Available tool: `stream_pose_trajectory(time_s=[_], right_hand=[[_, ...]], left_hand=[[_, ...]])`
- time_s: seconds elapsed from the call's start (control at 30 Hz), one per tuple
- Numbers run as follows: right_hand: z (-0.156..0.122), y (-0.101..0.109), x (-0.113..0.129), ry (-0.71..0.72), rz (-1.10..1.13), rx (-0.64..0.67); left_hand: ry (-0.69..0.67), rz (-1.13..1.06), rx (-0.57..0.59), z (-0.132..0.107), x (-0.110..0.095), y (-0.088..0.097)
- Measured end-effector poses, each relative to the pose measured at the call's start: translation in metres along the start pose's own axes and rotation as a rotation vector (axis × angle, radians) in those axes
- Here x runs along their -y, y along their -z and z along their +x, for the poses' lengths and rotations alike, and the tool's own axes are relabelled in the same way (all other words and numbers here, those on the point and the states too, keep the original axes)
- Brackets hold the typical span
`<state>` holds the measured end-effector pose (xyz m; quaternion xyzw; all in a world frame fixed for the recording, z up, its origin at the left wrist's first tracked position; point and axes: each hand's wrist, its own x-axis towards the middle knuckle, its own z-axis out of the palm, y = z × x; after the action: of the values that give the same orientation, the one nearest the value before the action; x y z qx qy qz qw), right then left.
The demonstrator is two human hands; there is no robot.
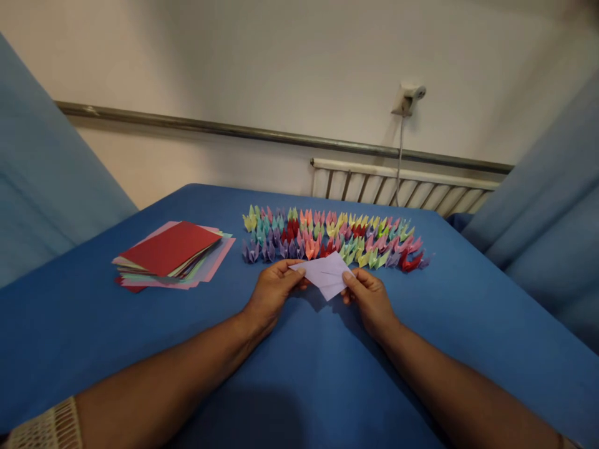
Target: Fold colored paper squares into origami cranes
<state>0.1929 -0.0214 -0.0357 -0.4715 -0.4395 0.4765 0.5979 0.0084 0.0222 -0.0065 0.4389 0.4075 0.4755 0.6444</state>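
Observation:
Between my hands is a folded piece of lavender origami paper (326, 274), kite-like in outline with crease lines across its face. My left hand (276, 288) pinches its pointed left end, thumb on top. At the right corner, my right hand (368, 295) grips it between thumb and fingers. The paper is held above the blue-covered table (309, 374), just in front of rows of folded paper cranes (311, 245) in many colours. Some fingertips are hidden beneath the paper.
A stack of coloured paper sheets (173, 249), red on top, lies on the left of the table. Behind the table are a metal rail (234, 131), a white radiator (397, 181) and a wall socket (407, 100) with a plugged-in cord. Blue curtains (552, 212) hang at both sides.

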Motion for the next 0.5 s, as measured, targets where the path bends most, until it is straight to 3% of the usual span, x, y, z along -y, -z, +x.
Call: stream_pose_trajectory(time_s=[0.13, 0.4, 0.5], right_hand=[[-0.0049, -0.0071, -0.0008, -0.077, -0.051, 0.124], [-0.0064, -0.0104, -0.0044, -0.099, -0.075, 0.202], [-0.0064, -0.0092, -0.0045, -0.094, -0.077, 0.226]], left_hand=[[-0.030, -0.047, -0.030, 0.0031, -0.0025, 0.0033], [0.083, -0.075, 0.135, -0.0028, 0.0058, -0.0015], [0.106, -0.071, 0.149, -0.0027, 0.0072, -0.0011]])
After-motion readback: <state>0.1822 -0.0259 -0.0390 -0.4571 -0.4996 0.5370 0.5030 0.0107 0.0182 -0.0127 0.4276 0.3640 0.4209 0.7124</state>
